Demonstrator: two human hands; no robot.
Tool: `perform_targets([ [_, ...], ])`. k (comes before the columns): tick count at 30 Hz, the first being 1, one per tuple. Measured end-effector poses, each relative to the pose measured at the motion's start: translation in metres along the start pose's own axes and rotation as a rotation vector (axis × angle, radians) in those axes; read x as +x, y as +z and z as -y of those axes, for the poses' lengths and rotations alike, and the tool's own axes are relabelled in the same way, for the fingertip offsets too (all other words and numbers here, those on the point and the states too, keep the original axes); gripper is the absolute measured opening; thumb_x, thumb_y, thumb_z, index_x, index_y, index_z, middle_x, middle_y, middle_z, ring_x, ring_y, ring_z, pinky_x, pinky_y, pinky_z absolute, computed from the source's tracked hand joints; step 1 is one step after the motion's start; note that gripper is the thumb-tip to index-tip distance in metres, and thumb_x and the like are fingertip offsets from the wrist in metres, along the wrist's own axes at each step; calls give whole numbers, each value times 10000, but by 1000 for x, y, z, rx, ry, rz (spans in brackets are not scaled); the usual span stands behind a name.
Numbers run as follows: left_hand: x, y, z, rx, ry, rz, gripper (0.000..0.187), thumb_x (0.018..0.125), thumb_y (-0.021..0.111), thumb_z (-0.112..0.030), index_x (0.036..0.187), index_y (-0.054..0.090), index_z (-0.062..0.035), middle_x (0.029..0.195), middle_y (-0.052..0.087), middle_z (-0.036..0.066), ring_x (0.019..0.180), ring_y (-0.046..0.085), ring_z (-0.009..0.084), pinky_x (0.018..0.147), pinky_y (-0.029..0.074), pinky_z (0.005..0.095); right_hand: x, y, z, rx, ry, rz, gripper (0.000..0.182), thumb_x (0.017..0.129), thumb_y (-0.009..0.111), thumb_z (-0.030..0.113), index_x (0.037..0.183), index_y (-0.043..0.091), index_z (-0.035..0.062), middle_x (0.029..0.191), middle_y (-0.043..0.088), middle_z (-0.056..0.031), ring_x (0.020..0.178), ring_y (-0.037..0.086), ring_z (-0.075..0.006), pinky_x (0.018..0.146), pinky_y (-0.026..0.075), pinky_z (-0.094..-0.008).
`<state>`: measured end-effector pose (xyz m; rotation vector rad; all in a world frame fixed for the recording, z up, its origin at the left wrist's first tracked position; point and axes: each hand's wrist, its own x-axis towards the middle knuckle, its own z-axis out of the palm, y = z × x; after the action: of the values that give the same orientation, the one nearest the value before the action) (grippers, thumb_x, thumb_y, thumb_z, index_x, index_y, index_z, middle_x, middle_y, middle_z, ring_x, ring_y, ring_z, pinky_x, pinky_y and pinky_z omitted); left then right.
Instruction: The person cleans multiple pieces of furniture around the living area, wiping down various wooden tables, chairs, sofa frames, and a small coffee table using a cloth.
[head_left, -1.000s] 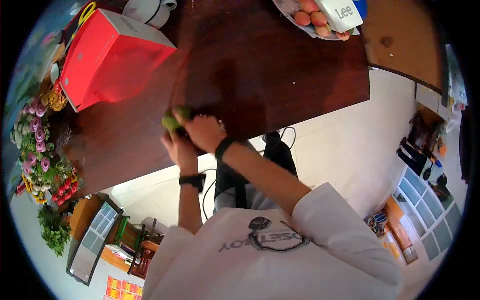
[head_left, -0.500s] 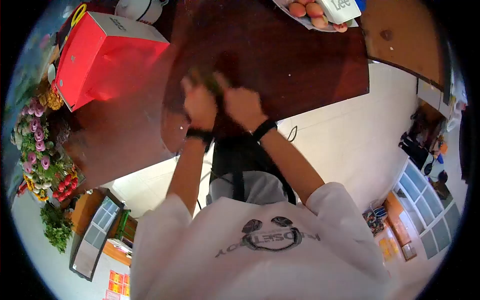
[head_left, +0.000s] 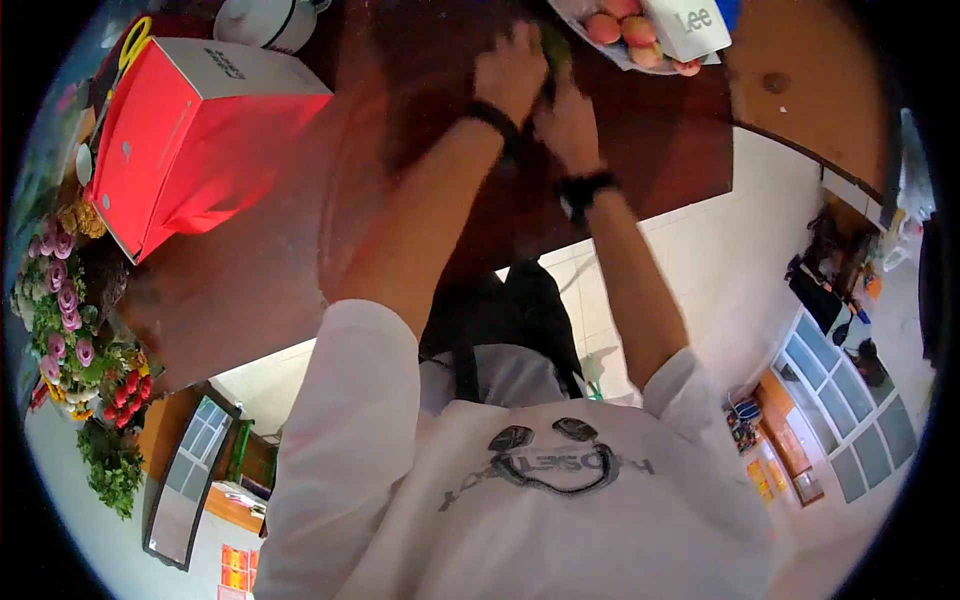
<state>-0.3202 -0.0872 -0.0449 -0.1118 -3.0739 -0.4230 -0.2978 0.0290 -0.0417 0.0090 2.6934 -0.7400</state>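
Observation:
My left hand and my right hand are close together over the dark wooden table, near its far side. Between them is a small dark-green thing, too blurred to name. My right fingers close on its near end, and my left fingers curl against its left side. Each wrist wears a dark band. To the right of my hands stands a plate of reddish-yellow round fruit, with a white box marked "Lee" on it.
A red box with a grey top stands on the table at the left. Yellow-handled scissors and a white pot are beside it. Flowers line the left side. A brown surface is at the right.
Both hands have moved forward and right across the table with the green thing between them, coming nearer the fruit plate. My view has shifted slightly.

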Motion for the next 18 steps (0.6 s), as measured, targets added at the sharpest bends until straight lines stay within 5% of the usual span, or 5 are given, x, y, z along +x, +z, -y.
perform_targets([
  [4,11,22,74,312,-94,-250,170,932,638,-144,1053,662,-27,1018,635,153,928,618,310,732,525,374,68,17,49,-148,-236,88,454,854,637,193,1264,547,21,921,702,-261,857,689,-446,730,577,-523],
  [7,-25,-44,97,19,-272,222,402,865,650,-50,1242,530,19,1244,510,244,995,649,416,727,609,468,59,31,95,-195,-406,156,449,873,601,189,1293,541,41,975,707,-235,902,685,-452,744,579,-529],
  [10,-123,-36,110,44,-274,148,384,916,541,-54,1283,506,56,1324,486,251,954,666,406,685,596,455,4,51,119,-237,-424,199,515,896,529,177,1409,495,141,870,712,-232,745,708,-393,676,577,-525],
  [12,-214,-51,94,-108,-556,266,519,897,598,-88,1369,428,46,1379,429,288,987,645,436,748,582,492,-74,86,121,-258,-537,354,686,904,526,153,1550,321,260,885,712,-189,805,714,-363,660,572,-509],
  [18,-373,-89,66,-44,-878,681,475,890,574,-50,1324,418,63,1380,389,309,1006,631,451,785,562,503,-221,134,118,-142,-650,642,568,959,509,226,1511,396,301,764,707,-76,639,703,-260,544,532,-422],
])
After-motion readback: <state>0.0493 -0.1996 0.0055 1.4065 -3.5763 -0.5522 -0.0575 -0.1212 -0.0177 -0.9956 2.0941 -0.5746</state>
